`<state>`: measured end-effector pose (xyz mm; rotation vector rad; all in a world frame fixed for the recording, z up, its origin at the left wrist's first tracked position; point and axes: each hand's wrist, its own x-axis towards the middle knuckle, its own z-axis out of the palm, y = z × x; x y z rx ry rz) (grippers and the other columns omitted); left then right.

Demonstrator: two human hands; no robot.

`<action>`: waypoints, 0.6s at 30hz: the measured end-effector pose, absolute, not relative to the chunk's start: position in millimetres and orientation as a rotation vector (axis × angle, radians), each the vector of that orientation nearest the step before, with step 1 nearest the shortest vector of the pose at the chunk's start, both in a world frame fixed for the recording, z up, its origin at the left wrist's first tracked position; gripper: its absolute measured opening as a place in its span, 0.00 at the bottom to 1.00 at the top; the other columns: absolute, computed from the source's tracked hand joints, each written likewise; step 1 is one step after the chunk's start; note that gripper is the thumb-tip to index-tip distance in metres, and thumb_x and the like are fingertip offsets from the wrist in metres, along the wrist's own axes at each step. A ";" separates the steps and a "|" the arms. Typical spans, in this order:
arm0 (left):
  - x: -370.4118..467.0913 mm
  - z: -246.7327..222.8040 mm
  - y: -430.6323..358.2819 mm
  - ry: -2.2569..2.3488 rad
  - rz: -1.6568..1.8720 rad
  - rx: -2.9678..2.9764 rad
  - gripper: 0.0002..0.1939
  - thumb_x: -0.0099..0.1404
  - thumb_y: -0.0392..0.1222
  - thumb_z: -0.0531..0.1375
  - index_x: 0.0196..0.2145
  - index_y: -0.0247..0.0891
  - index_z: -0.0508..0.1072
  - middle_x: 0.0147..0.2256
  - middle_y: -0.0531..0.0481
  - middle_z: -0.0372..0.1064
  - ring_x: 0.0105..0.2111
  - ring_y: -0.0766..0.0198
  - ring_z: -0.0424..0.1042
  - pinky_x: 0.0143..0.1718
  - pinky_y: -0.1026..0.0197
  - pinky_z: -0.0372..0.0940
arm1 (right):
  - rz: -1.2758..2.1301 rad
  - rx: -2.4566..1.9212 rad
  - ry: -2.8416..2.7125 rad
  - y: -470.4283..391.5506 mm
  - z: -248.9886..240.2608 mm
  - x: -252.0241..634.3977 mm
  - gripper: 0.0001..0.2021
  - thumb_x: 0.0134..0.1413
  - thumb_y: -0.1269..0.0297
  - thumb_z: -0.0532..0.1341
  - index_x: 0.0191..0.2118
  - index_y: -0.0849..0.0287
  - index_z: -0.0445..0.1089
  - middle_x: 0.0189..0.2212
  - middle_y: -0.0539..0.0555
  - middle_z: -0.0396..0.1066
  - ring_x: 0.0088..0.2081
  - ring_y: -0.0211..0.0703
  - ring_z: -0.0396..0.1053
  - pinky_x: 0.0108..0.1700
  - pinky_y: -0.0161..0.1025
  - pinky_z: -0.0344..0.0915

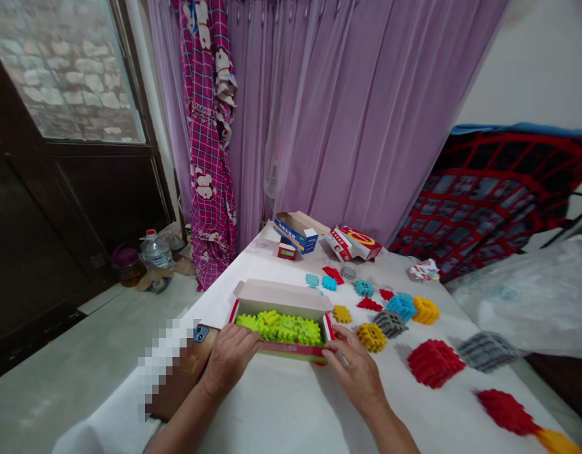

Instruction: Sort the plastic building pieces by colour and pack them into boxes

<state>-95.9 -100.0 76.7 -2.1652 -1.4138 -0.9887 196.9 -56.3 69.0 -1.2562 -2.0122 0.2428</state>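
Note:
A long cardboard box with its lid flap raised stands on the white-covered table, close in front of me. Lime-green interlocking plastic pieces fill it. My left hand is closed around the box's near left corner, fingers over the front rim. At the near right corner, my right hand grips the end wall, with a ring on one finger. A yellow piece and a stack of mustard-yellow pieces lie just right of the box.
Right of the box lie red stacks, a grey stack, blue pieces and a yellow stack. Behind stand an open blue box and a red-and-white box. A phone lies at the left table edge.

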 end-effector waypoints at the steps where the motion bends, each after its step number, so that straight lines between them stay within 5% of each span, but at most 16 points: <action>1: -97.8 77.8 -98.4 -1.417 -0.986 -2.159 0.10 0.71 0.42 0.54 0.34 0.42 0.74 0.28 0.53 0.73 0.30 0.64 0.69 0.37 0.59 0.59 | 0.237 -1.266 -2.000 -57.5 68.9 194.6 0.11 0.58 0.58 0.58 0.32 0.52 0.76 0.51 0.59 0.71 0.52 0.52 0.70 0.53 0.49 0.69; 12: -109.5 83.4 -97.4 -1.463 -1.029 -2.219 0.13 0.71 0.46 0.52 0.36 0.43 0.76 0.32 0.51 0.76 0.34 0.63 0.72 0.41 0.60 0.64 | 0.246 -1.287 -1.848 -59.3 77.3 184.1 0.09 0.56 0.58 0.58 0.34 0.54 0.74 0.52 0.61 0.72 0.54 0.52 0.69 0.56 0.49 0.66; 18: -147.7 98.6 -73.0 -2.058 -1.137 -1.941 0.18 0.68 0.51 0.51 0.40 0.42 0.78 0.39 0.46 0.77 0.41 0.56 0.73 0.47 0.54 0.65 | 0.518 -1.508 -1.582 -3.3 90.9 202.4 0.19 0.53 0.50 0.54 0.37 0.56 0.77 0.36 0.57 0.79 0.38 0.50 0.75 0.43 0.45 0.70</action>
